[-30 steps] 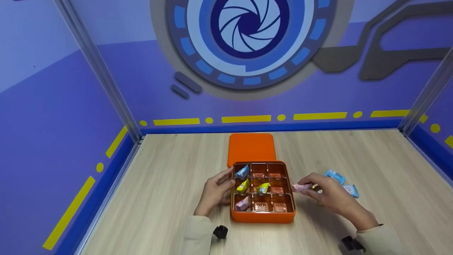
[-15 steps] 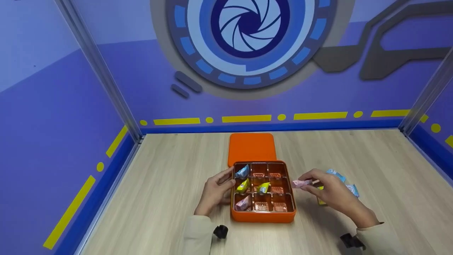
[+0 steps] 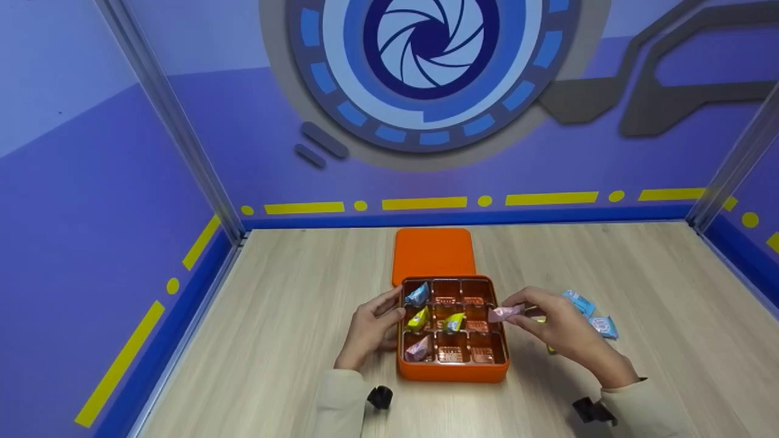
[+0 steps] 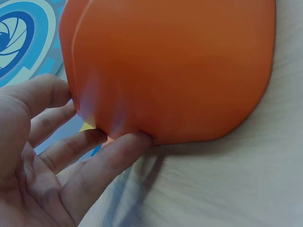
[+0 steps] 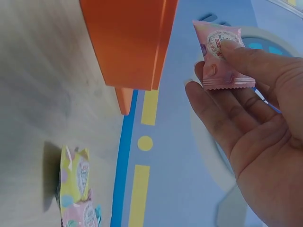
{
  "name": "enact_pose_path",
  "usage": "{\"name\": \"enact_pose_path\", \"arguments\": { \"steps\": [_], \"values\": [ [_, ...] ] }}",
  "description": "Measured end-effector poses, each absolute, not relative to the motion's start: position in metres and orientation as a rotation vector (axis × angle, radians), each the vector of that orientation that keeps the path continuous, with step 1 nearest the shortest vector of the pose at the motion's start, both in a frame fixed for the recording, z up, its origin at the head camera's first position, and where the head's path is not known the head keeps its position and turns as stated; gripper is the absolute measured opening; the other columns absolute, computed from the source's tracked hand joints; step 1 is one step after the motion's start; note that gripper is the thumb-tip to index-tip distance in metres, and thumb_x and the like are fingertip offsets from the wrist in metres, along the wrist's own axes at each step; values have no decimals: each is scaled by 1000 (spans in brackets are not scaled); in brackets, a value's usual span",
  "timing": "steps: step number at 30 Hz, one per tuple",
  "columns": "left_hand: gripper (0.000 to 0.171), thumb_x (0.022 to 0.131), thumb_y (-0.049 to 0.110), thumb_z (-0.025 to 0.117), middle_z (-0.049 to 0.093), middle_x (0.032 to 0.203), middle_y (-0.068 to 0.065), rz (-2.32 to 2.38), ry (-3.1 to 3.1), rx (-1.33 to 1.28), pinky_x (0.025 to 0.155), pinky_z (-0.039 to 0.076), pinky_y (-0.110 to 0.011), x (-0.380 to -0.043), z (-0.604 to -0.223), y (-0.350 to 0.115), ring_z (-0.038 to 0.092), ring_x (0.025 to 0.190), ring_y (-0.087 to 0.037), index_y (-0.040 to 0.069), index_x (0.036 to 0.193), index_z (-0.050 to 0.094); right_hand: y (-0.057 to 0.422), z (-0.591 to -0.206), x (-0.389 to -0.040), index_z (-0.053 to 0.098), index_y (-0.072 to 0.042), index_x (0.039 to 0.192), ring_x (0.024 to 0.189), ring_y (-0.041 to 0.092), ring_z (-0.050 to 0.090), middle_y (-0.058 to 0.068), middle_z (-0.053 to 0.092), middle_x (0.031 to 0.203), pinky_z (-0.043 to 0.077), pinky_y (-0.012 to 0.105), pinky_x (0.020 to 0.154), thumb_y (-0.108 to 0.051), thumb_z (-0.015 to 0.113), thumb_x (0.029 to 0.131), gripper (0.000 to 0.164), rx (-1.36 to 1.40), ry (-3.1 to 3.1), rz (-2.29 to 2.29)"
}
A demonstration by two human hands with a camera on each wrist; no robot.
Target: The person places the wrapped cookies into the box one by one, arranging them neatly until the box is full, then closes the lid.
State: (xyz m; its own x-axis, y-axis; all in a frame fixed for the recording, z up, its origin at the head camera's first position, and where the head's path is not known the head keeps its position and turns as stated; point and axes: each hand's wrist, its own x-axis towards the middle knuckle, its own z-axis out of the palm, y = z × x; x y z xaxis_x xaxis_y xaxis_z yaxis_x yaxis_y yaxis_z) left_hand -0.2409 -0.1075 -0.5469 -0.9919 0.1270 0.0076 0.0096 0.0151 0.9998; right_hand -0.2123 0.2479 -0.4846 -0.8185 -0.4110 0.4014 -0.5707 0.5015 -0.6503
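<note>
My right hand [image 3: 558,321] pinches a pink wrapped candy [image 5: 218,56] between thumb and fingers, and the candy overlaps the box's right rim beside the middle row. An orange box [image 3: 451,373] with a divided insert stands in front of me. In its left column lie a blue candy [image 3: 417,295] at the back, a yellow candy [image 3: 418,319] in the middle and a pink candy [image 3: 418,349] at the front. Another yellow candy [image 3: 453,322] sits in the centre compartment. Along the box's left side, my left hand [image 3: 367,330] rests extended fingertips against the wall.
The orange lid [image 3: 433,252] lies directly behind the box. To the right are blue candies [image 3: 602,327] partly behind my right hand, with a yellow candy [image 5: 75,175] and a pink one [image 5: 80,213] near them. Printed panels [image 3: 389,176] enclose the table.
My right hand has moved left with the pink candy, from beside the box to over its right rim. The left hand and the box have stayed in place.
</note>
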Motion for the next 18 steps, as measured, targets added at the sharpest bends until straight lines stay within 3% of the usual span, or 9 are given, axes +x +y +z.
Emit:
{"name": "enact_pose_path", "arguments": {
  "steps": [5,12,18],
  "values": [
    [51,101,13,74,53,153,-26,2140,2179,146,75,64,-48,-241,-547,-107,58,134,-41,11,151,62,240,-485,-214,75,-19,112,93,13,71,-8,73,106,64,36,83,5,81,90,32,846,-2570,1212],
    [50,102,12,72,56,151,-24,2106,2253,213,98,58,-43,-240,-544,-107,58,135,-38,8,151,61,227,-485,-215,75,-14,112,92,15,72,-5,74,104,64,37,83,5,81,90,29,915,-2541,1252],
    [51,102,11,73,56,151,-25,2105,2264,211,99,57,-47,-240,-545,-106,57,136,-40,7,151,61,218,-483,-215,75,-17,112,94,16,72,-7,73,105,63,36,86,2,80,93,28,923,-2604,1278]
  ]
}}
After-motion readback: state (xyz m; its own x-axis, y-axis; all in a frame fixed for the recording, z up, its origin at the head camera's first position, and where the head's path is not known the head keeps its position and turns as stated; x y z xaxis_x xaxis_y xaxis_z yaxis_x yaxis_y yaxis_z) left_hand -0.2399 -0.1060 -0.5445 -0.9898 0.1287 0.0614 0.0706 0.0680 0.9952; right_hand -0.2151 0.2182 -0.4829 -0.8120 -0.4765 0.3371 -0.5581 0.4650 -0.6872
